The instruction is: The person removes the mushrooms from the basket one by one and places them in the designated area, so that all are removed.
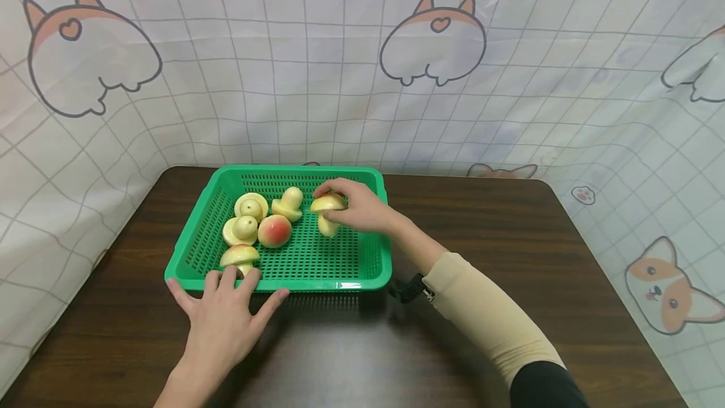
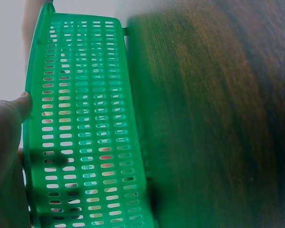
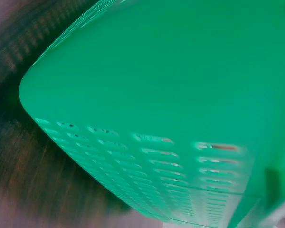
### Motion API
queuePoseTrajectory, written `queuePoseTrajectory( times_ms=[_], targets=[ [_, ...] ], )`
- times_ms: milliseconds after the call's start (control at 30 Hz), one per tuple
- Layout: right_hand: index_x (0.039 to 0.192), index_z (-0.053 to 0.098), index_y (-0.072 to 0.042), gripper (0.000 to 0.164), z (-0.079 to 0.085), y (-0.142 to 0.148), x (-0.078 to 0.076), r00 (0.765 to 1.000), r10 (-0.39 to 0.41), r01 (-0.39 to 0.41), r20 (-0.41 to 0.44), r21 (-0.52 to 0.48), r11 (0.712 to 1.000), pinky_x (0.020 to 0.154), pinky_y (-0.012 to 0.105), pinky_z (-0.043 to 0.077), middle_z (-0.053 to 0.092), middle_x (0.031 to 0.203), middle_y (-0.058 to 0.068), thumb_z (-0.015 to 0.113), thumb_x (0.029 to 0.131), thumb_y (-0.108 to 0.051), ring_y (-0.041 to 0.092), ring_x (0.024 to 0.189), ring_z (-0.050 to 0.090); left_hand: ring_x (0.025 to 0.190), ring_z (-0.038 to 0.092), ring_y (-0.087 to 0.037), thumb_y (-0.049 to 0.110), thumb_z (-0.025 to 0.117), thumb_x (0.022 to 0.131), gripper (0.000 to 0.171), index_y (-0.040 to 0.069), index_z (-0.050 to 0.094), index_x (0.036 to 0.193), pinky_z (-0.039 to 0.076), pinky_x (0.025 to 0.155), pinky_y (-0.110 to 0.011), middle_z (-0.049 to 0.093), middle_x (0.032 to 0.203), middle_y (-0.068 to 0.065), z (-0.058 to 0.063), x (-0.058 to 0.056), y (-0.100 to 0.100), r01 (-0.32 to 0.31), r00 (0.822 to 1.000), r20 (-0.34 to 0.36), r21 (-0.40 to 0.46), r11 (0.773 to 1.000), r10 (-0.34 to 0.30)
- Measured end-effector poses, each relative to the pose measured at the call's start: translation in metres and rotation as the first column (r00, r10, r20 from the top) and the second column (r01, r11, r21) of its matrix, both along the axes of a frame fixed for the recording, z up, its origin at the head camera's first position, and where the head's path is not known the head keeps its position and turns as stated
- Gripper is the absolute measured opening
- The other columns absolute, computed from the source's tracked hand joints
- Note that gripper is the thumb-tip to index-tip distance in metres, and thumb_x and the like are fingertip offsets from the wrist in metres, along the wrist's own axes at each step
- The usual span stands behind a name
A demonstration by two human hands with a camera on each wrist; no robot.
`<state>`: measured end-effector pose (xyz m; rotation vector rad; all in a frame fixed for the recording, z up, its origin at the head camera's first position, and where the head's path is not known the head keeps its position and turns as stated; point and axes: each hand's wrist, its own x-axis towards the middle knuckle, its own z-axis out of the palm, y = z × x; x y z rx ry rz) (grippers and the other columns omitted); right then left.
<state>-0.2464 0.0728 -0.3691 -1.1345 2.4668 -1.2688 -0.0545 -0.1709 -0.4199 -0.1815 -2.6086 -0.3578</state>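
Observation:
My right hand (image 1: 362, 206) is over the right half of a green plastic basket (image 1: 374, 269) and holds a toy mushroom (image 1: 328, 225) by its cap, stem downward. Thumb and fingers lie on opposite sides of the yellowish cap. My left hand (image 1: 221, 320) grips the near rim at the left corner, fingers spread and hooked over it. In the left wrist view its thumb (image 2: 21, 105) presses the rim from outside. Beside those fingers lies another mushroom (image 1: 240, 255), partly covered by them. The right wrist view shows only the basket wall (image 3: 147, 80), with the hand out of sight.
Several pale yellow mushrooms (image 1: 251, 206) lie in the basket's left half, beside a round red-and-yellow piece (image 1: 274, 232). The basket stands on a dark wooden table (image 1: 481, 225). A black strap (image 1: 410, 288) is at the right wrist. A patterned white cloth (image 1: 317, 80) hangs behind.

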Motion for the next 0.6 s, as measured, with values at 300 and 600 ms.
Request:
queuePoseTrajectory(
  times_ms=[300, 600],
  targets=[
    [0.129, 0.067, -0.010, 0.033, 0.009, 0.011, 0.006, 1.000, -0.025, 0.025, -0.008, -0.029, 0.999, 0.082, 0.034, 0.053, 0.063, 0.123, -0.004, 0.068, 0.096, -0.012, 0.015, 0.103, 0.059, 0.090, 0.054, -0.045, 0.065, 0.064, 0.091, 0.053, 0.013, 0.062, 0.098, -0.005, 0.095, -0.089, 0.058, 0.088, -0.012, -0.002, 0.001, 0.001, 0.001, 1.000, 0.004, 0.008, 1.000, -0.001],
    [0.125, 0.069, -0.014, 0.030, 0.018, 0.022, 0.010, 0.996, -0.061, 0.056, -0.064, -0.071, 0.996, 0.087, 0.037, 0.050, 0.065, 0.120, -0.005, 0.070, 0.094, -0.011, 0.015, 0.106, 0.058, 0.093, 0.054, -0.046, 0.064, 0.065, 0.091, 0.053, 0.011, 0.063, 0.100, -0.006, 0.095, -0.089, 0.057, 0.089, -0.012, 0.000, 0.000, 0.000, 0.007, 1.000, -0.013, 0.009, 1.000, -0.007]
  ],
)
